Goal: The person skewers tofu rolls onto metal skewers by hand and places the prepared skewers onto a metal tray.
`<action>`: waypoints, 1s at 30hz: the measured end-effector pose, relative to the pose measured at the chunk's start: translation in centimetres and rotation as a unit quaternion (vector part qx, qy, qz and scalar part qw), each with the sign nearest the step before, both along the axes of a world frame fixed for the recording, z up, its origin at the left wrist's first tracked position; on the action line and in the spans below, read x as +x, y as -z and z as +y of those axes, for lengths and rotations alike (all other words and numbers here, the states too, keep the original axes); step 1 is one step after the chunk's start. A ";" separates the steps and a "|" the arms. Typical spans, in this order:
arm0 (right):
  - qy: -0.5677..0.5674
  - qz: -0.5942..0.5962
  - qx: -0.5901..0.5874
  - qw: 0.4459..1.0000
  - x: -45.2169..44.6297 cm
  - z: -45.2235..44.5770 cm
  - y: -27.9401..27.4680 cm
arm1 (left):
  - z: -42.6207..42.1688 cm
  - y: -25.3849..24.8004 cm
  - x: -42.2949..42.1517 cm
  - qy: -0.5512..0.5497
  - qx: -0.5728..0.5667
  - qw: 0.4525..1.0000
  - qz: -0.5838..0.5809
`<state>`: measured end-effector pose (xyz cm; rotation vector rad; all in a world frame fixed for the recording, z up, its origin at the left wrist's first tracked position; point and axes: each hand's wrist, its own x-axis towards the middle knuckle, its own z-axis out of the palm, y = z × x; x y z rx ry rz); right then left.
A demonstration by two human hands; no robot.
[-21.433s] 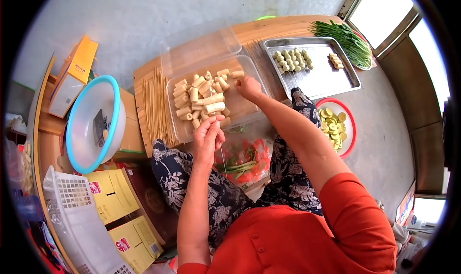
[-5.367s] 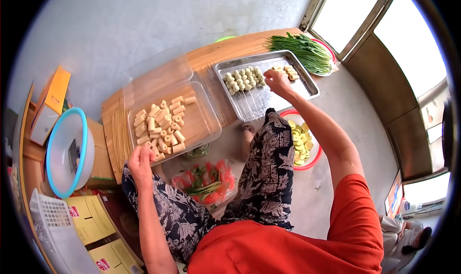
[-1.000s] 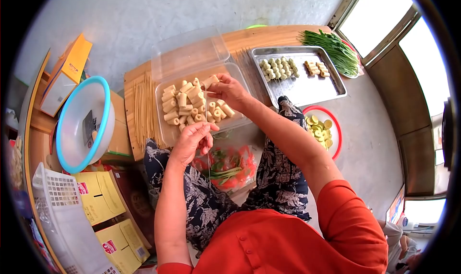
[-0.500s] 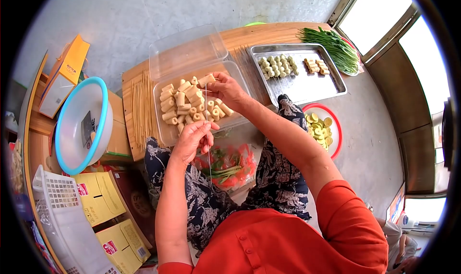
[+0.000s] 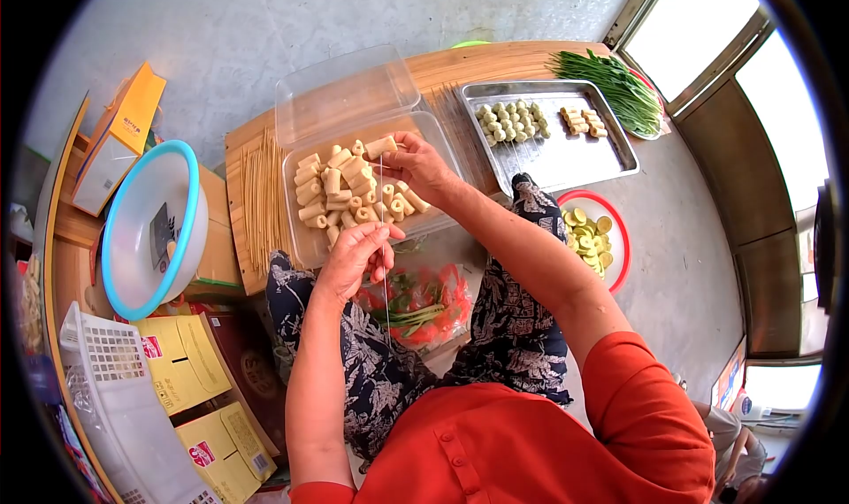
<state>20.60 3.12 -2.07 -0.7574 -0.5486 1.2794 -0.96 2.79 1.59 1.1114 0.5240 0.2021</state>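
Observation:
My left hand [image 5: 355, 261] pinches a thin skewer [image 5: 386, 285] between thumb and forefinger; its lower end hangs down toward my lap. A short beige tube-shaped roll [image 5: 381, 147] is held in my right hand [image 5: 419, 166], over the far side of a clear plastic container [image 5: 299, 249]. The skewer's upper end meets the roll's underside; whether it has pierced it, I cannot tell. Many similar rolls [image 5: 332, 182] are heaped in the container below my hands. Its clear lid [image 5: 345, 88] stands tipped back behind it.
Bundled skewers [image 5: 262, 203] lie left on the wooden table [image 5: 495, 60]. A metal tray [image 5: 566, 172] holds skewered greenish balls [image 5: 513, 121] and short rolls [image 5: 584, 122]. Green stalks [image 5: 610, 88] lie behind it. Sliced vegetables fill a red-rimmed bowl [image 5: 624, 248]; a blue-rimmed basin [image 5: 113, 265] stands left.
Both hands, the roll and the skewer stay almost exactly where they were. A person at the lower right edge has shifted slightly.

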 end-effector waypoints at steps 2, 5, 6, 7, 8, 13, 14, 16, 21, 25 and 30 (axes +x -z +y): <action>-0.001 0.001 0.001 1.000 -0.1 0.0 -0.1 | 0.0 0.0 0.0 0.001 -0.002 1.000 0.000; -0.001 0.003 0.002 1.000 -0.3 0.0 -0.2 | 0.0 -0.1 0.1 0.002 -0.002 1.000 0.000; 0.001 0.004 0.004 1.000 -0.3 0.0 -0.1 | 0.0 -0.1 0.1 0.000 0.001 1.000 0.000; 0.001 0.004 0.004 1.000 -0.3 0.0 -0.1 | 0.0 -0.1 0.1 -0.001 0.004 1.000 0.000; -0.001 0.002 0.004 1.000 -0.4 -0.1 -0.1 | 0.0 0.0 0.1 -0.001 0.004 1.000 0.000; -0.009 -0.007 0.009 1.000 -0.5 -0.1 0.0 | 0.1 0.2 0.1 -0.008 0.006 1.000 -0.005; -0.011 -0.016 0.003 1.000 -0.6 -0.2 -0.1 | 0.0 0.2 0.2 -0.009 0.006 1.000 -0.005; -0.013 -0.026 -0.003 1.000 -0.8 -0.3 -0.2 | -0.1 0.3 0.2 -0.031 0.000 0.999 -0.012; -0.020 -0.016 0.007 1.000 -1.1 -0.4 -0.3 | 0.1 0.4 0.2 -0.030 0.014 0.999 -0.010; -0.014 -0.032 0.013 0.999 -1.2 -0.6 -0.5 | 0.1 0.2 0.2 -0.029 0.019 0.999 -0.005; -0.031 0.035 -0.001 0.999 -1.5 -1.4 -1.9 | -0.1 0.2 0.3 -0.031 0.030 0.999 -0.002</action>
